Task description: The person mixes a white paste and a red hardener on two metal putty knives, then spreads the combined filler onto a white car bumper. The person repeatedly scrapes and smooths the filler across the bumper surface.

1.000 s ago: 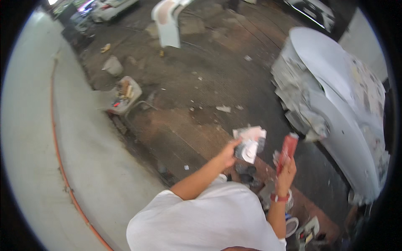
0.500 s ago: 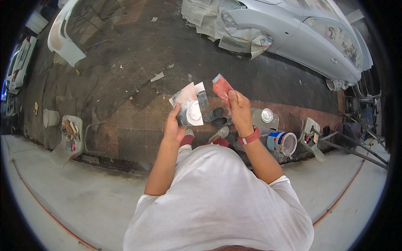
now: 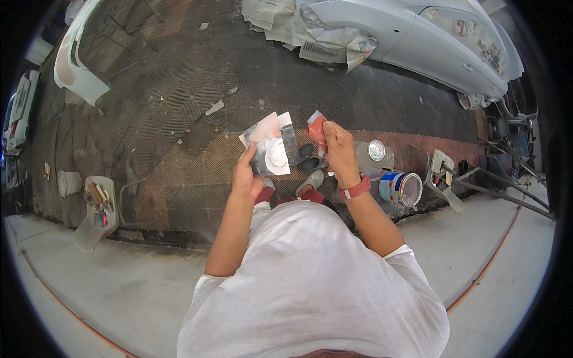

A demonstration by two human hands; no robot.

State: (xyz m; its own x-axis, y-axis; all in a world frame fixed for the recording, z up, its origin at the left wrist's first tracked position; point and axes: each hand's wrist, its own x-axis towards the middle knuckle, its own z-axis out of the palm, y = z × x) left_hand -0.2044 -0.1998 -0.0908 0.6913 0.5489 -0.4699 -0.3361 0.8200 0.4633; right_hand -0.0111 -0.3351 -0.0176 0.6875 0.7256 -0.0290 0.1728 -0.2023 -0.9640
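My left hand grips a stained mixing board, a flat piece patched in grey, pale pink and white. On its lower right part sits a dab of white putty. To the right, my right hand is closed round a flattened red tube with a grey upper end. The tube stands close beside the board, apart from it. Its lower part narrows next to my fingers, partly behind them.
A car masked with newspaper stands far right; a white bumper is far left. Near right are a paint can, a round metal lid and a chair. Another chair holds tools. Black shoes lie ahead of my feet.
The red tube has come nearer the board and turned more upright, with my right hand shifted slightly. My left hand keeps the board nearly still. The surroundings have slid a little left in view.
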